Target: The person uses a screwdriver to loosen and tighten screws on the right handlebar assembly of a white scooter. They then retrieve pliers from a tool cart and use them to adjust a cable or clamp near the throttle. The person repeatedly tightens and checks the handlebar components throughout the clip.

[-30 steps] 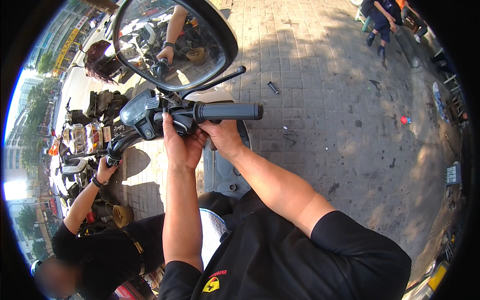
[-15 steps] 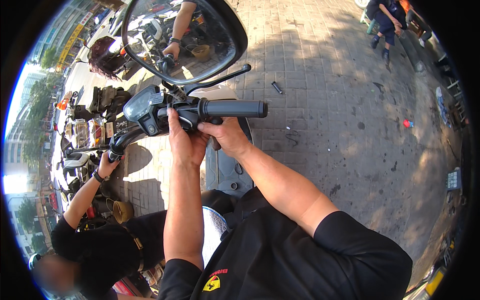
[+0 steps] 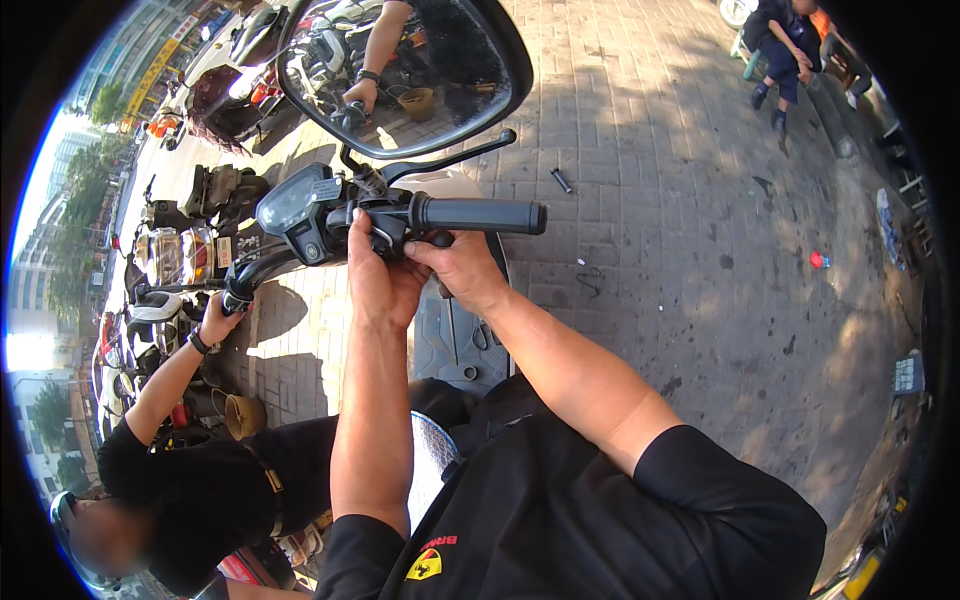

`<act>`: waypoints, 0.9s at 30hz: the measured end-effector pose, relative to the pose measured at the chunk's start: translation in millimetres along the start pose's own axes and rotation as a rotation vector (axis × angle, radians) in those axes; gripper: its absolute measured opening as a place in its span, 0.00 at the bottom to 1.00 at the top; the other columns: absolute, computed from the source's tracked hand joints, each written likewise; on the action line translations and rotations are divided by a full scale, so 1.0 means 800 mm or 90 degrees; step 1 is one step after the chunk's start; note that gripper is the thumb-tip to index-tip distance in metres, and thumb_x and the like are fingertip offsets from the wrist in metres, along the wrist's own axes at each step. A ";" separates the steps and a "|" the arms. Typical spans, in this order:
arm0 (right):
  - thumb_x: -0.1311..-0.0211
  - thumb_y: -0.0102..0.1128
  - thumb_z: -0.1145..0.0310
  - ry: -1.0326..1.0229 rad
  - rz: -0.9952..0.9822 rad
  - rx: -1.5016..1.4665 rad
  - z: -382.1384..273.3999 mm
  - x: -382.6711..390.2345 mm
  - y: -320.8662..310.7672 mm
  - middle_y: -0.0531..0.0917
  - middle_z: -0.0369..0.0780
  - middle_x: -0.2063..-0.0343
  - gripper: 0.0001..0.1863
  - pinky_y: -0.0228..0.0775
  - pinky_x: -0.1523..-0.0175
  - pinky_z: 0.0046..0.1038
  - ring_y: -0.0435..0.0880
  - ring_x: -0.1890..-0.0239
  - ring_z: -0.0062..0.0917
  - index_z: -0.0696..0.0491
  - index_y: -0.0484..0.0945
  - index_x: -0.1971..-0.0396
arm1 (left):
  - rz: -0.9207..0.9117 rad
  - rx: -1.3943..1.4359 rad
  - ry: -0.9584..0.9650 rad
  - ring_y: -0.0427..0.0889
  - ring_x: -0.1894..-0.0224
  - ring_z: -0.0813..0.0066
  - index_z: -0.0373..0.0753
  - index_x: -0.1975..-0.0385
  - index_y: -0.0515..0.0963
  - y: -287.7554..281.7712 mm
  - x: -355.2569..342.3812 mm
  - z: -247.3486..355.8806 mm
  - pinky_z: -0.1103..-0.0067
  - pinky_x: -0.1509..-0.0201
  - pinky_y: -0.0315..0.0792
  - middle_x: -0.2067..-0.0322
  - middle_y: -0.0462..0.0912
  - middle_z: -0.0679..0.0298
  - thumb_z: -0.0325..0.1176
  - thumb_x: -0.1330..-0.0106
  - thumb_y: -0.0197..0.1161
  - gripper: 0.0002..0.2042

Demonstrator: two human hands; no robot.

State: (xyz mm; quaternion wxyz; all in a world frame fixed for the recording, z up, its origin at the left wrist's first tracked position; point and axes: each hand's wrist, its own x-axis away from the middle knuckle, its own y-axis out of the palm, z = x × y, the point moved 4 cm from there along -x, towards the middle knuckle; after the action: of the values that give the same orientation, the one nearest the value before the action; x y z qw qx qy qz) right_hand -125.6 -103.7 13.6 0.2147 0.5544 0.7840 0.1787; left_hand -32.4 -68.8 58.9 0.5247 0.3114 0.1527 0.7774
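While the left hand (image 3: pixel 385 290) is holding the black switch block (image 3: pixel 388 222), its thumb is pressing the near side and its fingers are curling below. The right hand (image 3: pixel 465 270) is curling its fingers just beside it, under the black grip (image 3: pixel 480 215); I cannot tell if they are closing on anything, because they are hiding. Above both hands, a big mirror (image 3: pixel 440 85) is sticking up, and a brake lever (image 3: pixel 455 158) is reaching out past the grip. Up and left of the left hand, the dash (image 3: pixel 295 205) is sitting close by. Farther left, another person's hand (image 3: pixel 218 318) is holding the other grip (image 3: pixel 236 296). Well to the right of the right hand, a small black tube (image 3: pixel 562 180) is lying on the brick ground (image 3: pixel 650 250). The black grip is lying the long way from left to right, just above the right hand, and its free end is pointing right, away from the left hand.
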 end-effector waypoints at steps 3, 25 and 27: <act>0.48 0.66 0.79 -0.018 -0.012 0.051 -0.002 0.000 -0.007 0.81 0.33 0.69 0.12 0.71 0.57 0.24 0.77 0.64 0.19 0.56 0.80 0.62 | 0.033 0.000 0.020 0.86 0.65 0.61 0.37 0.51 0.75 0.002 -0.002 -0.003 0.71 0.64 0.82 0.63 0.85 0.57 0.58 0.25 0.44 0.27; 0.44 0.63 0.76 -0.069 0.038 0.245 -0.015 -0.022 -0.032 0.82 0.38 0.72 0.05 0.72 0.58 0.29 0.81 0.66 0.24 0.57 0.80 0.68 | 0.186 -0.001 -0.013 0.75 0.70 0.72 0.47 0.64 0.79 0.001 -0.006 -0.010 0.68 0.60 0.69 0.72 0.77 0.67 0.65 0.31 0.52 0.25; 0.45 0.64 0.77 -0.119 0.004 0.234 -0.022 -0.022 -0.030 0.82 0.37 0.72 0.05 0.72 0.63 0.27 0.80 0.70 0.22 0.56 0.80 0.67 | 0.184 0.001 -0.018 0.75 0.70 0.72 0.47 0.64 0.79 0.003 -0.006 -0.010 0.67 0.60 0.69 0.72 0.78 0.68 0.64 0.31 0.51 0.25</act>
State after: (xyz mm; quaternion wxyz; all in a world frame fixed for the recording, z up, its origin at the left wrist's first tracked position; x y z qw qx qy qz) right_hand -149.1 -128.7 18.0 0.1814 0.6008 0.7784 -0.0187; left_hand -38.2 -73.7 52.3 0.4094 0.3415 0.0994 0.8402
